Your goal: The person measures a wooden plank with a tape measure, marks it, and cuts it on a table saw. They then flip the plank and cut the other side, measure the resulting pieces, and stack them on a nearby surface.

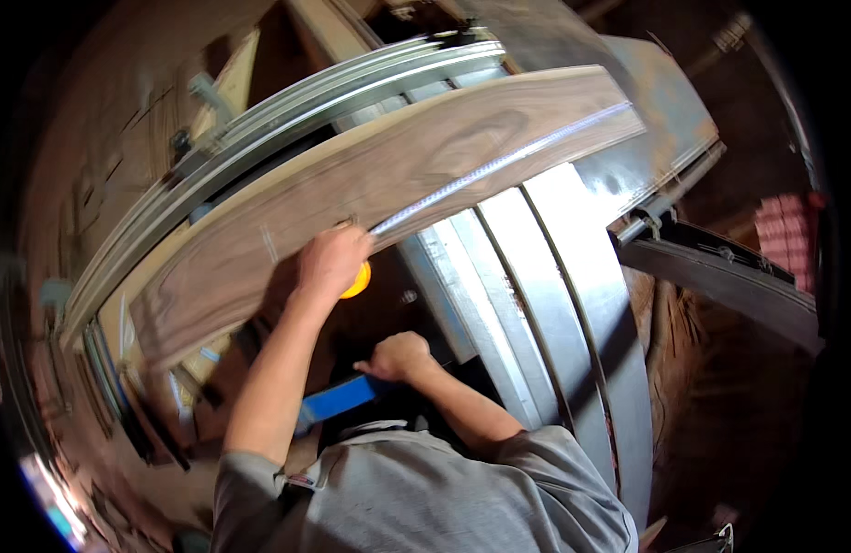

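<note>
Head view: yellow tape measure extended over a wooden plank towards 2 o'clock.
The left hand, just 9 o'clock of centre, is closed on the tape measure; the right hand, at 6 o'clock, is part-curled, any hold indeterminable.

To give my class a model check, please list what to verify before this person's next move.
1. Left hand grips the yellow tape measure: ok.
2. Tape blade lies along the board: ok.
3. Blade tip hooked on the board's right end: cannot tell, too small.
4. Board lies across the metal table: ok.
5. Right hand steadies the board: not ok, it is apart, near a blue strip.
</note>
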`<move>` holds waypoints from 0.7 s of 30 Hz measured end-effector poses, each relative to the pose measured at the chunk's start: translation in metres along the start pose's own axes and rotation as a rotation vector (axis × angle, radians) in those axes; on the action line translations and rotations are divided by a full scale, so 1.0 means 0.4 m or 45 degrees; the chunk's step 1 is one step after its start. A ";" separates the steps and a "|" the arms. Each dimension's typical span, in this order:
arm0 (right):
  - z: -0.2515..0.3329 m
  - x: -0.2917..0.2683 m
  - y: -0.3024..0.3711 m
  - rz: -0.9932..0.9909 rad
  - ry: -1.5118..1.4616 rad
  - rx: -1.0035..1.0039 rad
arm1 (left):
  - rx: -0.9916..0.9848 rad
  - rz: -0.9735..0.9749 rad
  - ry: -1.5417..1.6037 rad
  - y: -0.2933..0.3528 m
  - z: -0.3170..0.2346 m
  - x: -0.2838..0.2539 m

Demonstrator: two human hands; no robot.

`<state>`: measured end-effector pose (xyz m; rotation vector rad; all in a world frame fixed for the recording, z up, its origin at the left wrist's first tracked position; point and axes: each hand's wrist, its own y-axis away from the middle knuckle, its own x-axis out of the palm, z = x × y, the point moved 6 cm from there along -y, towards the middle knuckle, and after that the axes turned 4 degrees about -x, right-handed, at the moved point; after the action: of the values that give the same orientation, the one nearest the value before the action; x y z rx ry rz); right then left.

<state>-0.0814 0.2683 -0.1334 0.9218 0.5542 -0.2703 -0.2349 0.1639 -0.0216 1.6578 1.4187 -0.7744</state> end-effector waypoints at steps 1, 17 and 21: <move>-0.005 0.006 0.002 -0.030 -0.026 -0.020 | -0.030 0.007 -0.018 0.003 -0.003 -0.003; -0.007 -0.031 -0.176 -0.534 -2.249 -0.471 | 0.051 0.105 0.340 -0.076 0.028 -0.056; 0.035 -0.142 -0.216 -0.578 -2.702 -0.487 | -0.070 0.263 0.418 -0.106 0.049 -0.051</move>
<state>-0.1624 0.2060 -0.1534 -0.2092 -1.1591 -1.2458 -0.2794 0.1389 -0.0217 1.9148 1.4412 -0.3544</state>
